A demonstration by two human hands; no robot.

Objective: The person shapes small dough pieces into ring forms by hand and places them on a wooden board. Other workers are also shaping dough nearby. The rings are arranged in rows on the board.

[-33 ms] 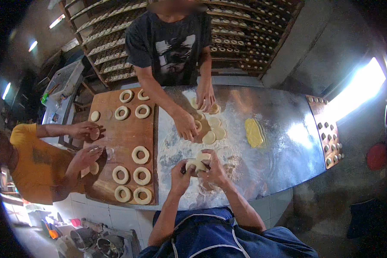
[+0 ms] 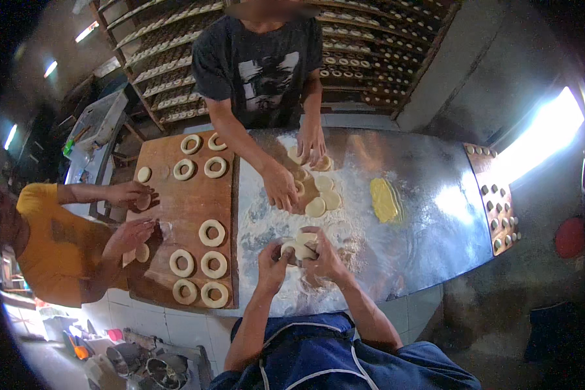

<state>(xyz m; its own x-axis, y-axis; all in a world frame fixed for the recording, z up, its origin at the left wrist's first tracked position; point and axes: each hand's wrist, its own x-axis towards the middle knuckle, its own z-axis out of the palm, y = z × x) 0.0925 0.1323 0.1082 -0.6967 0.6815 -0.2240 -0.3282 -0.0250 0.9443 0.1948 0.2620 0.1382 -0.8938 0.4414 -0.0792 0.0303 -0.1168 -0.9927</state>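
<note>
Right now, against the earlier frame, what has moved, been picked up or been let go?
Nothing visibly changed. The person's left hand and right hand still hold the pale dough between them. The dough rings on the wooden board and the yellow slab stay put.

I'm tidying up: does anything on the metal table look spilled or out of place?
The yellow patch stands out, lying directly on the metal table without a dish. White powder is scattered near the dough rounds, but could be ordinary dusting.
</note>
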